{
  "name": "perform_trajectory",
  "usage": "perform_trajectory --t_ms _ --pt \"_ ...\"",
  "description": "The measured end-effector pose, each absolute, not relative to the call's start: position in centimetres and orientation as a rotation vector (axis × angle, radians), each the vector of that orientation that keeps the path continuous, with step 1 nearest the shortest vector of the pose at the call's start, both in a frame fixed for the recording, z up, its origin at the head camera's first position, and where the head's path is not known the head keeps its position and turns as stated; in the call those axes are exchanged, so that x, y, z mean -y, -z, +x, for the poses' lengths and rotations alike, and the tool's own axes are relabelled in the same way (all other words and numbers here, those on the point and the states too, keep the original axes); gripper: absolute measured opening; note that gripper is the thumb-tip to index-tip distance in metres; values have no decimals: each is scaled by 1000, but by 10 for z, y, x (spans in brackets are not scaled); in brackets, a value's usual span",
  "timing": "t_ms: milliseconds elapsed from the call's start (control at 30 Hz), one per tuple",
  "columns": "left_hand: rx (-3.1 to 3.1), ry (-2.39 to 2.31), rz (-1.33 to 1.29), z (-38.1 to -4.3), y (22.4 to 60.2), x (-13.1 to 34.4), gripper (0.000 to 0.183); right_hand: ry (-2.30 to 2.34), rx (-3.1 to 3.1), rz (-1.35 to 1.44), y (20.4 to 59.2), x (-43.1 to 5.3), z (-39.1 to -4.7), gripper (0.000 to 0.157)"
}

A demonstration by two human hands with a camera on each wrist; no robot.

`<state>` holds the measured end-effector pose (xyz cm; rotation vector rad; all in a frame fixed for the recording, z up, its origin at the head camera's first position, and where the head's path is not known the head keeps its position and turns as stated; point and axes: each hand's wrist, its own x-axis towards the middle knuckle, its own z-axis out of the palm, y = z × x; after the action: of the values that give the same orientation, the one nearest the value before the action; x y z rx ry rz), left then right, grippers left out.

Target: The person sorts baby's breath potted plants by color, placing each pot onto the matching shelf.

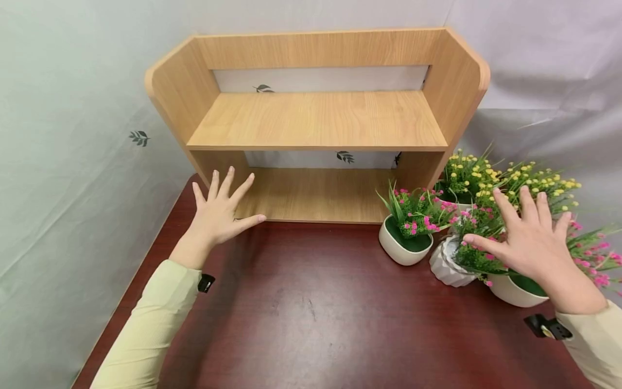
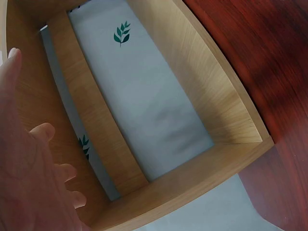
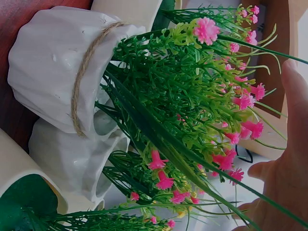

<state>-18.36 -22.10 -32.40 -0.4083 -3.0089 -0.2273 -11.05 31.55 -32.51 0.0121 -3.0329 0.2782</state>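
My left hand (image 1: 217,215), fingers spread and holding nothing, hovers before the lower left of a two-tier wooden shelf (image 1: 316,121). In the left wrist view, part of that hand (image 2: 29,159) shows beside the shelf's boards. Over the potted plants on the right, my right hand (image 1: 532,240) is also spread and holds nothing. Below and around it are a ribbed white pot (image 1: 452,265) with pink flowers and a smooth white pot (image 1: 517,290). In the right wrist view, twine (image 3: 82,77) circles the ribbed pot, and the hand (image 3: 284,178) is beside its blooms.
A white oval pot (image 1: 405,246) with pink flowers stands at the shelf's front right corner. Yellow-flowered plants (image 1: 539,181) stand behind, near the pale cloth wall (image 1: 544,65). Everything rests on a dark red wooden table (image 1: 311,308).
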Motion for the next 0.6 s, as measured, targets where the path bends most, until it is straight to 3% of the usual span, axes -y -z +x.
perform_trajectory --t_ms 600 --pt "2695 335 -443 -175 324 231 81 -368 2889 10 312 -312 -97 101"
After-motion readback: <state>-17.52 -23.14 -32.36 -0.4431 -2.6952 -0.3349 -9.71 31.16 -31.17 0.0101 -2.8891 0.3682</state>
